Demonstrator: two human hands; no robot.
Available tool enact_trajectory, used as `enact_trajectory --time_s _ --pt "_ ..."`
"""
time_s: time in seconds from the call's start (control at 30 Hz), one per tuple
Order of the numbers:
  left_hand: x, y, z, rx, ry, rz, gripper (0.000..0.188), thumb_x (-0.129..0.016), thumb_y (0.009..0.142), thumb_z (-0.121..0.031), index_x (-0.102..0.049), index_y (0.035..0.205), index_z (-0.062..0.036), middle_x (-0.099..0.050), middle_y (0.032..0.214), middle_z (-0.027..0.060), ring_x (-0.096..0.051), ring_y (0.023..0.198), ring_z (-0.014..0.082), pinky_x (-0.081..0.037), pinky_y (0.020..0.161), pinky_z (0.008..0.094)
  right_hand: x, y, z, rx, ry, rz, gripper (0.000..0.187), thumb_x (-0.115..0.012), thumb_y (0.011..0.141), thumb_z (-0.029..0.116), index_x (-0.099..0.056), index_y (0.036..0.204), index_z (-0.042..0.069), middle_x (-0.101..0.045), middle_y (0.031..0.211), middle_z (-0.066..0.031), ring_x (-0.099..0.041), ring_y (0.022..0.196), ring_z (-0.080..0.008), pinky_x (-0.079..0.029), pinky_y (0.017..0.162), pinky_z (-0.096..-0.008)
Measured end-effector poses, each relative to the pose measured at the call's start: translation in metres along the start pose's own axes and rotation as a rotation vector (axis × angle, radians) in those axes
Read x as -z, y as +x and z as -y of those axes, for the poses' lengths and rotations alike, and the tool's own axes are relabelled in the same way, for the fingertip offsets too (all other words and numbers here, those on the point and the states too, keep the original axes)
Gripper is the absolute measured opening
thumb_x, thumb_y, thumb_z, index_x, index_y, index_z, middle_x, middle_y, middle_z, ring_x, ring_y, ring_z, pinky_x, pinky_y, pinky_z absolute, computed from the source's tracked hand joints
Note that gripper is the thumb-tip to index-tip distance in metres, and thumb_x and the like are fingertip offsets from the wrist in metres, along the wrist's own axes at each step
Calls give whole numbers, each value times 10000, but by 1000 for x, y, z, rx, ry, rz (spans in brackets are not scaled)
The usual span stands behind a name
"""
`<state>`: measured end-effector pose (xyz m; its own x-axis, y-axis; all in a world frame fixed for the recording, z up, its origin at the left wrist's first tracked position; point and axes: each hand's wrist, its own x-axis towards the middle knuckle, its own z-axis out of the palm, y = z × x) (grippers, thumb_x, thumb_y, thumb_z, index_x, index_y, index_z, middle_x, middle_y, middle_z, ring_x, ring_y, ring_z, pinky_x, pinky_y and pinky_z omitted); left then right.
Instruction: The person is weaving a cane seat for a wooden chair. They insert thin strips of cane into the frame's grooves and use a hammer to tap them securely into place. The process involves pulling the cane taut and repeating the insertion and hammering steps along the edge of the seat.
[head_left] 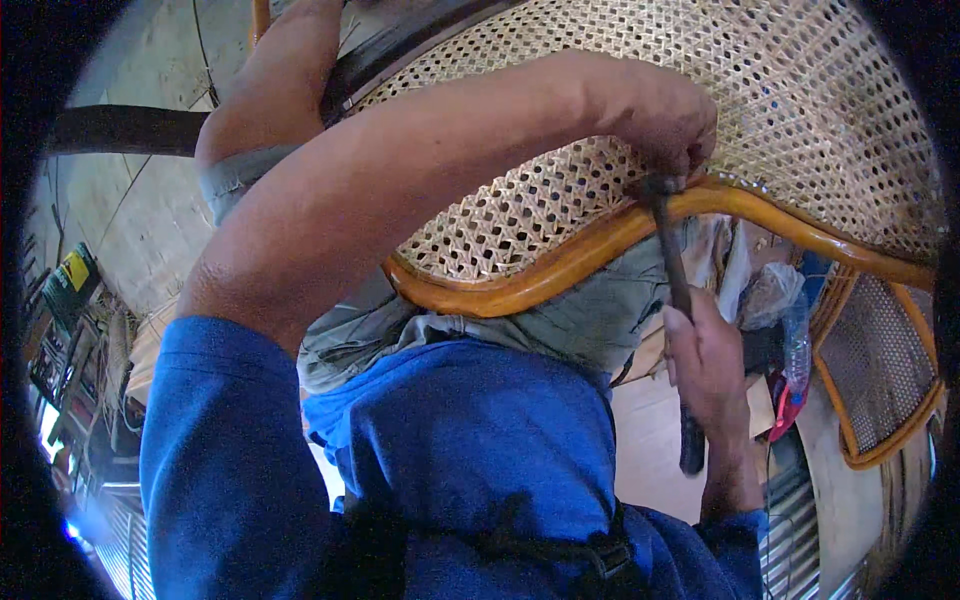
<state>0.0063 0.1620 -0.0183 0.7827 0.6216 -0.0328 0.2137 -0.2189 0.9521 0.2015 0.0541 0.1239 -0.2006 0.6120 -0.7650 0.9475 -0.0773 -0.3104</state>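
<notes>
A woven cane panel (800,110) with a curved, varnished wooden frame (530,290) rests across my lap. My left arm reaches over it, and my left hand (675,115) is closed at the frame's edge, its fingertips pinched downward. Whatever sits between those fingertips is too small or hidden to make out. In my right hand (710,360) is a hammer, held around its dark handle (674,265). The hammer's head (659,186) is at the wooden frame, right beside my left fingertips.
My bare knee (255,115) is at the upper left, beside a dark bar (130,130). A smaller mesh panel with an orange-brown frame (850,455) stands at the right, near a clear plastic bottle (797,345). Cluttered tools and a green box (70,285) lie far left.
</notes>
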Motion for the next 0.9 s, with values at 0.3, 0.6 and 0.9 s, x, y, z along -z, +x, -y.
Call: enact_trajectory --time_s 0.3,0.6,0.9 --pt "4 -4 -7 69 8 19 158 -637 686 -181 -665 794 -69 -608 626 63 -539 568 185 -421 544 350 -23 -2 -21 290 114 -193 279 -427 926 258 -477 1008 -4 -450 563 -27 -446 444 -78 -381 420 -226" --pt "1 -9 -10 64 5 -38 189 -642 712 -241 -635 769 -61 -577 578 61 -537 531 177 -419 516 335 -27 2 -19 64 89 -56 337 -450 899 288 -457 1078 3 -584 816 -218 -583 732 -406 -452 637 -447" --pt "-22 -34 19 12 105 -525 313 -630 741 -323 -626 886 -46 -609 774 97 -576 740 251 -457 661 372 -22 -4 -27 -56 447 -117 201 -470 895 210 -506 970 28 -549 676 -89 -563 619 -212 -445 571 -334"
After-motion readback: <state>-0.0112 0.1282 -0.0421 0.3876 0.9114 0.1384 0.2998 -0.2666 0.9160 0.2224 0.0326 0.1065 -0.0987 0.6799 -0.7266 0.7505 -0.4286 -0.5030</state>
